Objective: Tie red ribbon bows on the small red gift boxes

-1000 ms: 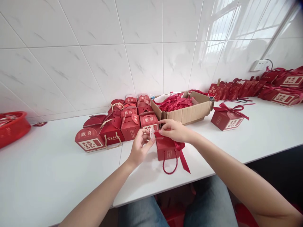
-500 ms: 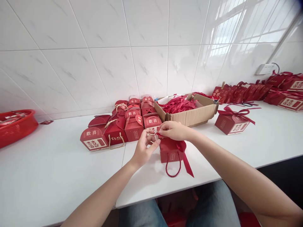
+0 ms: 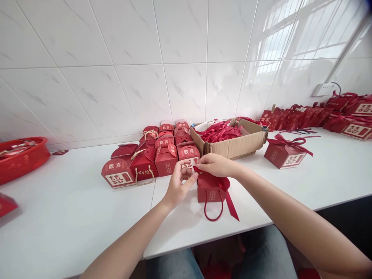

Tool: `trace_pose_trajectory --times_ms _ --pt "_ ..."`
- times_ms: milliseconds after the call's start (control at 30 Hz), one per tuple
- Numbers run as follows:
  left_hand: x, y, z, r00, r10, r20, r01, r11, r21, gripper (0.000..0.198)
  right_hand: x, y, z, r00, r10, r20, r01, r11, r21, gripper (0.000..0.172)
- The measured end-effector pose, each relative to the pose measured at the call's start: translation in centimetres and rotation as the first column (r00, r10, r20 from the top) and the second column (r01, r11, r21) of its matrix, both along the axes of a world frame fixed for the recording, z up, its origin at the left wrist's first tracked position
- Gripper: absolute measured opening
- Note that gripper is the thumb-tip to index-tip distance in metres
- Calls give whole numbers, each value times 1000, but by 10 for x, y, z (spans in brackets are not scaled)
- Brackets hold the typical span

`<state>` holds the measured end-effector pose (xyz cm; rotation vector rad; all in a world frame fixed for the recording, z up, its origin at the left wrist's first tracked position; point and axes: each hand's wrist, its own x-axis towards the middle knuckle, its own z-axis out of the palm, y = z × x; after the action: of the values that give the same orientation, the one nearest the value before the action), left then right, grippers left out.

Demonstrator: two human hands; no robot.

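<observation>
In front of me a small red gift box [image 3: 211,190] stands on the table, with a twisted cord handle [image 3: 213,219] hanging down its near side. A red satin ribbon [image 3: 232,205] loops at its right top corner, one tail lying on the table. My right hand [image 3: 217,166] is above the box top, thumb and fingers pinching a red bit of ribbon. My left hand [image 3: 179,185] is at the box's left side, fingers curled and thumb pointing to the right hand's fingertips. A small whitish piece shows between the two hands; its kind is unclear.
Several red gift boxes [image 3: 167,157] stand grouped at the back left. A cardboard box [image 3: 236,147] holds red ribbons [image 3: 222,131]. One bow-tied box [image 3: 285,153] stands right, with more beyond. A red basin [image 3: 24,162] and a red object [image 3: 6,204] are left.
The view has shifted slightly, bringing a red object into sight at the left edge. Both hands stay close together at the box top with nearly the same hold.
</observation>
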<state>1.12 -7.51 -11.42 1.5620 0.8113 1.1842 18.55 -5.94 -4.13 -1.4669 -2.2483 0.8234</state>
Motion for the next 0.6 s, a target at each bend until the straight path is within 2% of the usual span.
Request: trace_pose_trajectory --times_ms 100,167,300,467,600 --pt "0 -1 0 1000 14 -7 -14 1000 7 37 3 1 -1 993 18 -121 -28 997 -78 38" --pt "0 -1 0 1000 27 -10 -27 1000 13 37 4 1 -1 990 -5 -142 -10 995 -104 37" --pt "0 -1 0 999 36 -28 -35 999 40 35 -1 0 1 998 -54 -39 52 997 -56 38" --pt "0 -2 3 996 59 -73 -56 997 47 35 -6 -2 0 999 -50 11 50 999 13 37" --pt "2 -1 6 999 25 19 -25 999 -34 27 -5 -3 -3 1000 -9 8 8 999 39 35"
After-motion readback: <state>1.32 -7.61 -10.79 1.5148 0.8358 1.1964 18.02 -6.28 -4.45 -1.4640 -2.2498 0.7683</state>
